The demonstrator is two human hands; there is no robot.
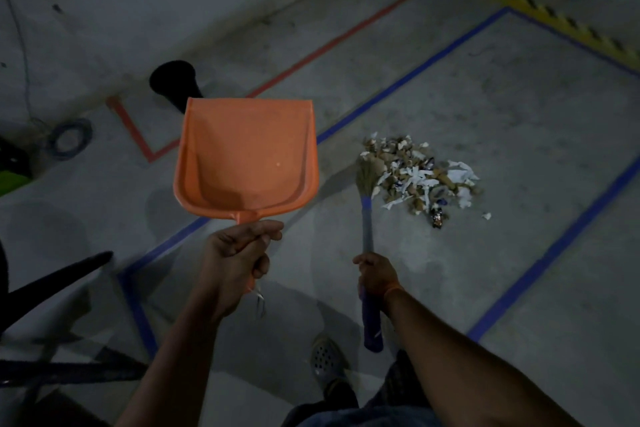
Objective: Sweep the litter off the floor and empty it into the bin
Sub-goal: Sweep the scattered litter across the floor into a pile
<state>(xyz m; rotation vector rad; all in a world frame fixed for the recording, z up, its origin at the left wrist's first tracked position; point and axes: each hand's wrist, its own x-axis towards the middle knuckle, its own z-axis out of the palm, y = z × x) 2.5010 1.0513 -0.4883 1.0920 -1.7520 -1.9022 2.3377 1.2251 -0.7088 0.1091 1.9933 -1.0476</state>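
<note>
Gripping the short handle of a flat orange plastic dustpan (245, 158), left hand (239, 251), fingers curled tight round the stem, thumb laid along the top. Pan raised off the grey concrete floor (519, 107), open mouth pointing away, inside bare but for one pale speck. Hanging below that fist, a thin metal loop, blurred.

Head view, taking the heap of litter (420, 177) as landmark: torn white paper, brown scraps and a few dark wrappers, piled on the floor inside a rectangle of blue tape lines (408, 76). One white scrap lying apart, just right of the heap. Touching the heap's left edge, the straw bristles of a small hand broom with grey shaft and purple grip (367, 218). Wrapped round the broom's shaft below the bristles, right hand (375, 276), fingers closed on it, an orange band at the wrist, purple grip end sticking out beneath the palm. Left of the heap, the dustpan, held well apart from it and above the floor.

Farther left of the heap and beyond the dustpan, a black round bin (175, 81), partly hidden behind the pan's edge, standing by a red tape line (346, 33). Beyond the heap to the right, a yellow-and-black striped strip (554, 17). Near side of the heap, low in the view, a grey perforated clog (327, 362) on the floor. Far left, a coil of dark cable (69, 139) and black chair legs (55, 284).
</note>
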